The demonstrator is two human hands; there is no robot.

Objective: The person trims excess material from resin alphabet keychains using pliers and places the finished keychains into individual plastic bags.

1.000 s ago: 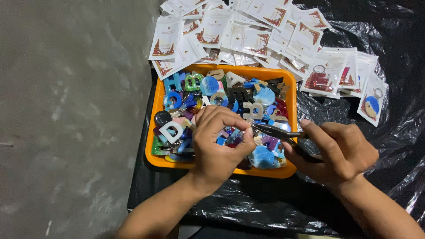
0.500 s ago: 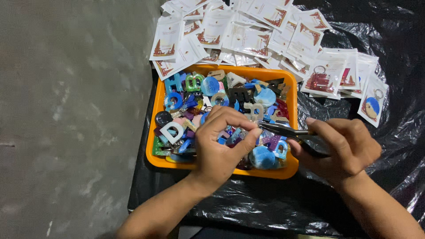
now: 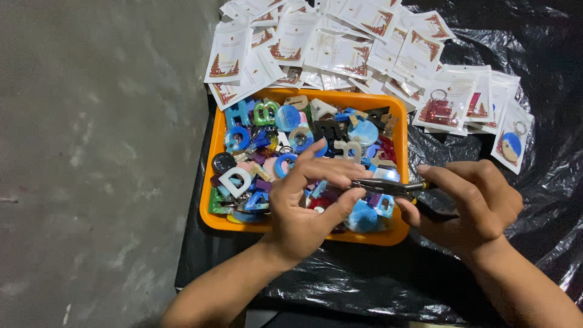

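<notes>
The person's left hand (image 3: 303, 206) was over the orange tray (image 3: 209, 182), near its front edge. Its fingers (image 3: 328, 173) were curled in, and the tips met the nose of a pair of pliers (image 3: 388, 187). I could not tell if a small piece was pinched there, because the fingers hid it.

The right hand (image 3: 470, 203) was just past the right side of the tray. Its fingers were wrapped tight around the handles of the pliers. The pliers lay flat and pointed left, over the tray, toward the left hand.

The tray was full of bright letter shapes (image 3: 240, 181) and round pieces (image 3: 364, 130) in blue, white, green, purple and black. It sat on a black plastic sheet (image 3: 546, 182). Behind the tray, many small white packets (image 3: 340, 51) were spread in a pile. Some packets on the right had key rings inside, one with a red shape (image 3: 438, 110) and one with a blue round piece (image 3: 511, 144). To the left was a grey floor (image 3: 91, 152)
</notes>
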